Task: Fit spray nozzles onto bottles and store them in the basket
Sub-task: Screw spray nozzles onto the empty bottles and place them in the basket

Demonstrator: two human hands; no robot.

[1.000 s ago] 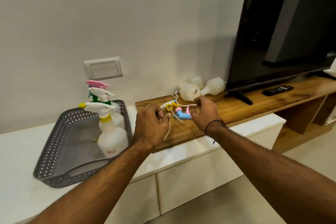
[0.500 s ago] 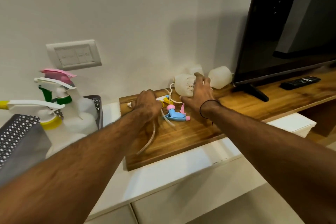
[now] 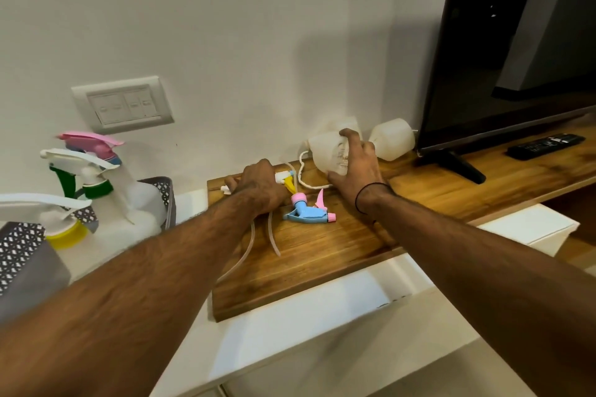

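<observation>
— Plain off-white wall (image 3: 225,26) across the back, with a white switch plate (image 3: 124,105) set low on the left.
— Dark television (image 3: 516,42) at right, standing on a wooden shelf (image 3: 322,251); black remote (image 3: 545,146) just beside its stand.
— White cabinet top (image 3: 290,332) below the wood. Soft shadows on the wall.

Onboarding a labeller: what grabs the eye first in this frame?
Two bare forearms reach over a wooden board: the right hand wraps a translucent white plastic bottle lying by the wall, and the left hand covers a yellow-and-white spray nozzle. Between them lies a loose blue-and-pink spray nozzle. At far left, finished spray bottles stand in a grey perforated basket.
</observation>
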